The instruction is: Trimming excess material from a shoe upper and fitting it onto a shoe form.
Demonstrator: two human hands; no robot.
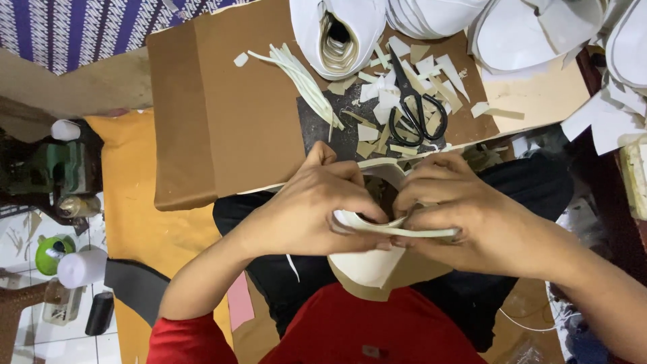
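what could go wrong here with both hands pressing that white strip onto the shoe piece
1. The left hand and right hand pinch the white strip along the edge of the white shoe piece; uneven pressure might leave it crooked or wrinkled.
2. The work is held over the lap, off the brown board, so it may slip.
3. The scissors lie among paper scraps close by; a blind reach could catch the blades.

A small craft workshop: scissors (416,111), cut scraps (377,101) and stacked white pieces (431,17) crowd a brown board (229,114).
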